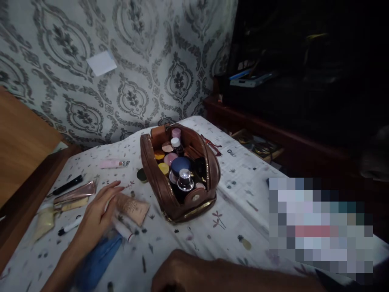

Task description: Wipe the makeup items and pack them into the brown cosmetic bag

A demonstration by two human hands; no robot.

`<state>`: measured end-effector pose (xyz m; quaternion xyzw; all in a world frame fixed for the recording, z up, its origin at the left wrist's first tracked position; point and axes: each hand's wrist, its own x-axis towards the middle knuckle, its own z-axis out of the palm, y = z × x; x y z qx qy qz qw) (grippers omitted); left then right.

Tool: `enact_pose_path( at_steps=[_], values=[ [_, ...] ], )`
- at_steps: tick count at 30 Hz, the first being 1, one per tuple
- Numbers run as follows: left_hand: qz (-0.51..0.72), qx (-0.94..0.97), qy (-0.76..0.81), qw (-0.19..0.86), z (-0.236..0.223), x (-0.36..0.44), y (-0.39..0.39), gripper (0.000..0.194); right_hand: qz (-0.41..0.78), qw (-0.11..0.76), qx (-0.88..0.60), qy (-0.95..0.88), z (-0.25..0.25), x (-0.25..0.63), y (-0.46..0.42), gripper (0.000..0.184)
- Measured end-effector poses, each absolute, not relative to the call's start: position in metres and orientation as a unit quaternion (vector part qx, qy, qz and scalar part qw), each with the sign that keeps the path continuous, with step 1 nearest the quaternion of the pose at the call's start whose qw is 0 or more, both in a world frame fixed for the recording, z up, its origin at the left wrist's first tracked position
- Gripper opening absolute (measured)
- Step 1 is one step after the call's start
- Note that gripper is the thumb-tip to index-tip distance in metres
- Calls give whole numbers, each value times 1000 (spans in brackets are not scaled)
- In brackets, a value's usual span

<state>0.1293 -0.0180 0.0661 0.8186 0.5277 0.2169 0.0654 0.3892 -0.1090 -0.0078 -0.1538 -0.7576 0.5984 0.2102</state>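
My left hand [101, 207] is over the bed sheet at the left, fingers stretched and apart, its thumb side against a beige squeeze tube [133, 209]. Just below that tube lies a white tube [124, 230], slightly blurred. A blue cloth-like item [100, 259] is partly hidden under my left wrist. At the bottom edge, my right hand [176, 267] is curled closed; its fingers, and whatever they may hold, are hidden. Beyond both hands stands an unzipped brown toiletry bag [146, 162], packed with jars, lids and bottles, including a blue lid [180, 165] and a clear-capped bottle [185, 180].
Left of my hand lie a rose-gold pouch-like tube [75, 192], a black pen-like tube [68, 184], a cream tube [44, 222] and a white pen-like tube [70, 225]. A pink tube [111, 163] is farther back. Red-framed glasses [212, 145] rest behind the bag.
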Motion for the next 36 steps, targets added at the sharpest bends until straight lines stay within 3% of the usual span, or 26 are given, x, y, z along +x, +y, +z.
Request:
enact_pose_path(
  at_steps=[6,15,22,28,36],
  values=[
    [249,779,572,66,47,91,-31,37,572,251,-222,-748,-7,381,-124,22],
    [317,709,624,84,32,74,-34,34,587,241,-278,-722,8,365,-120,15],
    [340,721,603,42,8,59,-30,30,667,337,-327,-579,13,315,-83,26],
    [359,746,561,20,-7,61,-23,26,519,453,-379,-618,-2,294,-71,24],
    [326,782,532,10,-9,65,-26,24,336,441,-386,-737,-11,305,-71,20]
  ],
)
